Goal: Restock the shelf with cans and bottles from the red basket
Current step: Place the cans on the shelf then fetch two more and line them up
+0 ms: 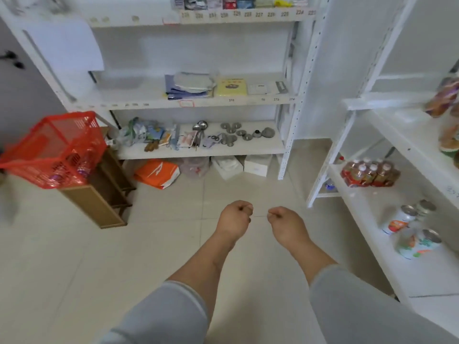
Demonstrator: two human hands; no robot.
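The red basket (53, 147) stands on a wooden stool (99, 194) at the left, with bottles dimly visible through its mesh. On the white shelf (387, 259) at the right lie three white cans (412, 232), and further back a shrink-wrapped pack of bottles (370, 173) stands. My left hand (234, 217) and my right hand (285, 223) hang side by side over the floor in the middle, both curled into fists and holding nothing. Both are far from the basket and the shelf.
A second white shelving unit (198, 105) runs along the back with papers, metal lids and small items. Beneath it sit an orange bag (159, 173) and white boxes (255, 166). Snack packets (444, 100) lie on the upper right shelf. The floor is pale tile.
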